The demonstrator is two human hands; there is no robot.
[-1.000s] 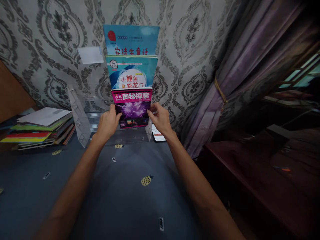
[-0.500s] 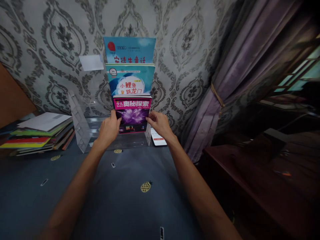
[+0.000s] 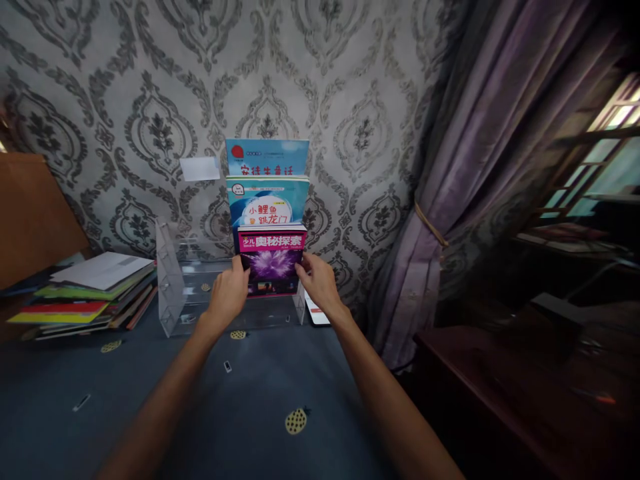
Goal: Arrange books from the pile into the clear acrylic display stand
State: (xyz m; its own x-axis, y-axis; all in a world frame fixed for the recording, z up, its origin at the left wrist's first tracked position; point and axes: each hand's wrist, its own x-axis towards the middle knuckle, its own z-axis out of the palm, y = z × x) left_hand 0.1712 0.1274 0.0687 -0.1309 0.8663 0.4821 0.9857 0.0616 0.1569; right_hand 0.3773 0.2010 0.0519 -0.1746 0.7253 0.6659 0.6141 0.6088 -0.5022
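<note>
A purple and black book (image 3: pixel 273 265) with a pink title band stands upright at the front of a clear acrylic rack (image 3: pixel 170 287). My left hand (image 3: pixel 230 291) grips its left edge, thumb on the cover. On the opposite edge, my right hand (image 3: pixel 319 280) pinches it with thumb and fingers. Behind it rises a blue book (image 3: pixel 267 207) with a white oval on its cover. Farther back and higher is a light blue book (image 3: pixel 270 155) with red lettering. The lower parts of both rear books are hidden.
Left of the rack lies a stack of books and papers (image 3: pixel 100 287), beside a brown board (image 3: pixel 35 213). A phone (image 3: pixel 316 313) leans at the rack's right side. Purple curtains (image 3: pixel 425 247) hang right, above a dark red surface (image 3: pixel 465 373). Patterned wallpaper (image 3: pixel 370 133) backs the table.
The whole scene sits lower in the picture as the head view has tilted up. Both hands keep their hold on the purple book, which stays at the rack's front.
</note>
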